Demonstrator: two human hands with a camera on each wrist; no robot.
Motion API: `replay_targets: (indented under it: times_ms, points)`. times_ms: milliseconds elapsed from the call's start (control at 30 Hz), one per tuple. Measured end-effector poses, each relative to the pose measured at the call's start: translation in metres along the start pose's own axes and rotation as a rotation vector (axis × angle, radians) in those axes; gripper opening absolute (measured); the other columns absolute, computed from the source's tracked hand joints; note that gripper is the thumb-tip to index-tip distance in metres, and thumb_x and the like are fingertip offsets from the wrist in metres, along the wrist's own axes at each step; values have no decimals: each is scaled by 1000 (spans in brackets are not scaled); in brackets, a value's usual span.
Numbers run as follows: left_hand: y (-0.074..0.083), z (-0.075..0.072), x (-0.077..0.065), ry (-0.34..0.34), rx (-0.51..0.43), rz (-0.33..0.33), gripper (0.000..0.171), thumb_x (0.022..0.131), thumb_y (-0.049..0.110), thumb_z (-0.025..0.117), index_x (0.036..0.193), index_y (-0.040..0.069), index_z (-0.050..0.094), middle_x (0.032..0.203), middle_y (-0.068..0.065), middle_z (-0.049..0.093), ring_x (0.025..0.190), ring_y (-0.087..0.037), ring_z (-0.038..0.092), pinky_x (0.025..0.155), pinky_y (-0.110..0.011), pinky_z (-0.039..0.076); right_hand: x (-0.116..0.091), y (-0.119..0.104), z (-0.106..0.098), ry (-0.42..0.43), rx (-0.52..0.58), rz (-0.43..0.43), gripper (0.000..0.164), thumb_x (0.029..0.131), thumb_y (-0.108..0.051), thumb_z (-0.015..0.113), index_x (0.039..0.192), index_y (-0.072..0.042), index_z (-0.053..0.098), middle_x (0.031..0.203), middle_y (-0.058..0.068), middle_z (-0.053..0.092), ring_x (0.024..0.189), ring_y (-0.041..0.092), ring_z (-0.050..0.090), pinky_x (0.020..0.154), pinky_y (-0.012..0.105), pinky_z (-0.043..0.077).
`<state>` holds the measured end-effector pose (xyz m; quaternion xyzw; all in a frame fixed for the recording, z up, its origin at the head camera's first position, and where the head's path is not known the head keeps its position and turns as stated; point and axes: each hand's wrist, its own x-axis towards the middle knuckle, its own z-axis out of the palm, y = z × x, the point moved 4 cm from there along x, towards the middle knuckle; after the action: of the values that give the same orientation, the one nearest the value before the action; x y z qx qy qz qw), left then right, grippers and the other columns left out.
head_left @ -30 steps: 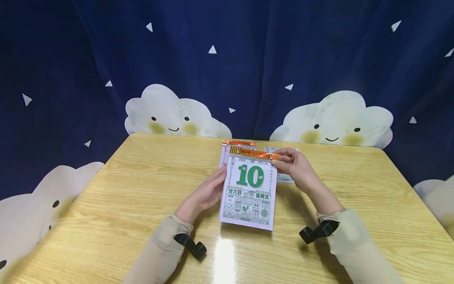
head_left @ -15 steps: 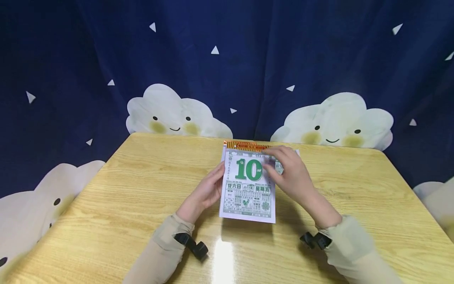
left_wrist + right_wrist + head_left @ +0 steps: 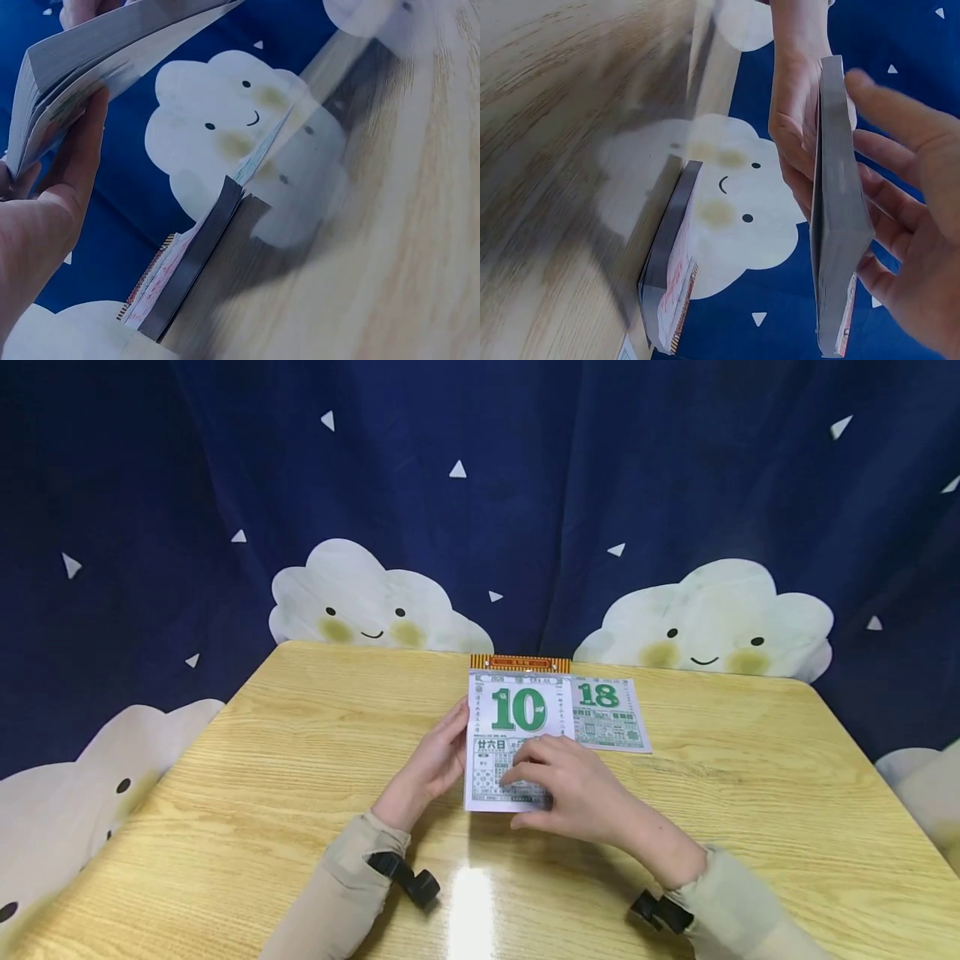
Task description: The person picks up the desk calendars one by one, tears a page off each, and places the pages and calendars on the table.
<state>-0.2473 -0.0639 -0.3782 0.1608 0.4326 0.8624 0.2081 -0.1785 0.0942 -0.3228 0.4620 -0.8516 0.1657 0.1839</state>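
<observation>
My left hand [image 3: 429,762] grips a thick tear-off calendar [image 3: 517,710] by its left edge, holding it tilted above the table. Its front page carries a large green 10 under a red and yellow top band. Over the lower right of that page lies my right hand [image 3: 570,789], its fingers loosely bent and the thumb apart near the bottom edge. In the right wrist view the right fingers [image 3: 892,187] spread along the front face; whether the tips touch it I cannot tell. In the left wrist view my left thumb and fingers [image 3: 79,146] clasp the pad.
On the wooden table [image 3: 300,727] another thick calendar pad [image 3: 191,266] with red print lies beneath the held one, hidden in the head view. A loose calendar sheet [image 3: 611,714] with a green 18 lies to the right. A blue cloud-patterned curtain [image 3: 420,485] hangs behind the table.
My right hand has let go of the calendar's top right corner and moved down across its front page. The calendar has shifted slightly up and left, uncovering the sheet marked 18.
</observation>
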Motion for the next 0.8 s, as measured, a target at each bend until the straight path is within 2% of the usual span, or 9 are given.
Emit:
replay_targets:
  times_ms: [167, 333, 567, 800]
  points:
    - [-1, 0, 0, -2, 0, 0, 50, 100, 27, 25, 145, 6, 15, 109, 1, 60, 94, -10, 62, 83, -24, 51, 0, -1, 1, -9, 5, 15, 30, 70, -40, 73, 92, -20, 69, 94, -9, 57, 89, 7, 52, 80, 26, 46]
    - [-1, 0, 1, -3, -3, 6, 50, 100, 27, 25, 145, 5, 15, 109, 1, 61, 94, -10, 62, 82, -24, 51, -1, -2, 1, -26, -2, 20, 28, 71, -39, 72, 91, -20, 69, 93, -10, 57, 89, 7, 52, 81, 26, 46]
    - [-3, -2, 2, 39, -10, 0, 48, 101, 24, 23, 144, 5, 17, 108, 0, 61, 92, -10, 63, 82, -24, 52, -2, -2, 1, -21, 2, 26, 24, 73, -34, 72, 92, -19, 70, 93, -9, 58, 90, 8, 54, 82, 27, 46]
    - [-2, -4, 2, 48, -6, 9, 48, 101, 24, 24, 144, 5, 16, 110, 0, 60, 91, -9, 62, 81, -21, 51, -3, -1, 0, 46, 57, 34, 6, 74, -18, 72, 80, -18, 72, 84, -11, 61, 80, 6, 56, 72, 24, 48]
